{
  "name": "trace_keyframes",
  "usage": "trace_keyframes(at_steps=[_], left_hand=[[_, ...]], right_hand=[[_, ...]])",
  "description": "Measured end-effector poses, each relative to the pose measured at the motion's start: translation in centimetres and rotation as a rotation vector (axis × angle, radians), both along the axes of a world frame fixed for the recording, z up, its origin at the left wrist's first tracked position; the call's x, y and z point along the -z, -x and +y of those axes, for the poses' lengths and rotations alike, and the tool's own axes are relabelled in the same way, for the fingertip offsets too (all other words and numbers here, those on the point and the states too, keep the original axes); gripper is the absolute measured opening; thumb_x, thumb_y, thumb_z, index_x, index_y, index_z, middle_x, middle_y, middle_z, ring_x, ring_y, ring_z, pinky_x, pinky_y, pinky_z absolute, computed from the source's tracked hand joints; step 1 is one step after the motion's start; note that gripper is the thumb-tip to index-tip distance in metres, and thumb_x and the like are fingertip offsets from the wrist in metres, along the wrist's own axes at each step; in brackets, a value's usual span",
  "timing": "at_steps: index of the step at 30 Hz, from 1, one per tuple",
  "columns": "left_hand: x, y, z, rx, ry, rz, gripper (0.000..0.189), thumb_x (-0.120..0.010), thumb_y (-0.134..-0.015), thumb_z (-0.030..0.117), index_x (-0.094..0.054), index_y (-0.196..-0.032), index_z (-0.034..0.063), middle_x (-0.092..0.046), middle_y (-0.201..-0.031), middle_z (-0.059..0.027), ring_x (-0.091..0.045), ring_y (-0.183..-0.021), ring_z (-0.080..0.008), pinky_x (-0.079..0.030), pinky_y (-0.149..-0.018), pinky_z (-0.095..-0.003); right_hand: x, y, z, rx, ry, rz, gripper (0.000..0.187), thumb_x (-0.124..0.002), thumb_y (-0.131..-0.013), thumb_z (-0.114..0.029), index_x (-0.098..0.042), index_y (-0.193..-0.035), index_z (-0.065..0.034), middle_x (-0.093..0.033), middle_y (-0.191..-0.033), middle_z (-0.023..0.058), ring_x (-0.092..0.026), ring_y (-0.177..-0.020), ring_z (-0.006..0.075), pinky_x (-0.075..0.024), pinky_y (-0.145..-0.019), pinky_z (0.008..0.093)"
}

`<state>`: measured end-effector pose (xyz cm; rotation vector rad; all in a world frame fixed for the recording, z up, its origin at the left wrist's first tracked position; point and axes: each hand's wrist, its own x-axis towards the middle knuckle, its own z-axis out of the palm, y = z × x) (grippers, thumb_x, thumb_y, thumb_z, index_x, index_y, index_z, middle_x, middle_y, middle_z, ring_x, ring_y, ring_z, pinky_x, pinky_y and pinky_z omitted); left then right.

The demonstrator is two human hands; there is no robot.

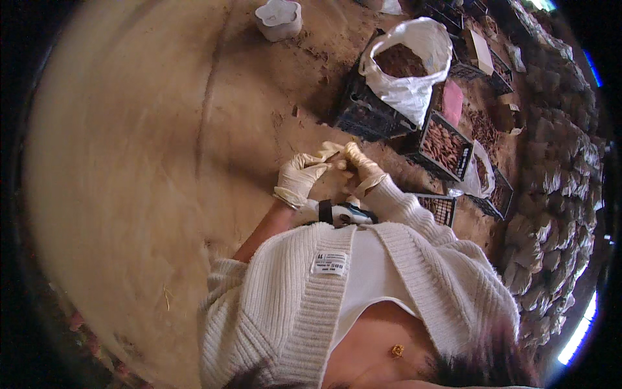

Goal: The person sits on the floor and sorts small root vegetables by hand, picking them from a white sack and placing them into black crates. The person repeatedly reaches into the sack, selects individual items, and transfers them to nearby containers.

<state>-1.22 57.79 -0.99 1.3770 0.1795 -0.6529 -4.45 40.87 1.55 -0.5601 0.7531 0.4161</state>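
Observation:
My left hand (300,176) wears a pale, thin glove, and its fingers are pinched together in front of my lap. Close against it, my right hand (360,161), gloved alike, has its fingers curled inward. A small brown piece (334,158) shows between the fingertips of both hands. It is partly hidden by the gloves, and its kind is too small to make out. Below the hands, something white with a dark strap (324,212) lies at my waist.
Ahead right, a white woven sack (406,90) with brown contents sits in a black plastic crate (371,114). A second crate (449,146) holds many reddish-brown root-like pieces. Stacked pale bundles (549,194) line the right side. A white flower-shaped stool (278,18) stands on the earthen floor (136,146).

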Motion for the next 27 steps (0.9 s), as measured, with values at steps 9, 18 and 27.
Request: trace_keyframes(at_steps=[9,18,27], left_hand=[[-0.7,-8.1,1.6,0.194,0.175,0.032,0.015,-0.064,-0.080,-0.006,-0.065,-0.093,0.0003,-0.067,-0.088,-0.0040,-0.060,-0.075,-0.0087,-0.051,-0.070,-0.0231],[-0.1,-13.7,-6.3,0.470,0.184,-0.356,0.015,-0.065,-0.079,-0.005,-0.065,-0.093,-0.0009,-0.067,-0.093,-0.0036,-0.060,-0.085,-0.0093,-0.049,-0.077,-0.0243],[-1.1,-23.8,-17.3,0.620,0.206,-0.262,0.024,-0.057,-0.087,-0.001,-0.062,-0.109,0.0010,-0.065,-0.105,-0.0035,-0.058,-0.094,-0.0099,-0.047,-0.086,-0.0251]], right_hand=[[-0.6,-6.8,4.5,0.070,0.057,0.046,0.018,-0.064,-0.086,-0.015,-0.065,-0.101,-0.0051,-0.052,-0.067,-0.0034,-0.038,-0.050,0.0053,-0.0276,-0.042,0.0184],[0.7,-8.8,-2.2,0.259,0.112,-0.010,0.028,-0.059,-0.089,-0.020,-0.062,-0.111,-0.0043,-0.053,-0.074,-0.0043,-0.039,-0.058,0.0061,-0.0286,-0.049,0.0192],[3.1,-17.0,-14.5,0.455,0.139,-0.182,0.022,-0.063,-0.086,-0.020,-0.066,-0.094,0.0004,-0.059,-0.072,0.0030,-0.046,-0.056,0.0091,-0.0372,-0.049,0.0197]])
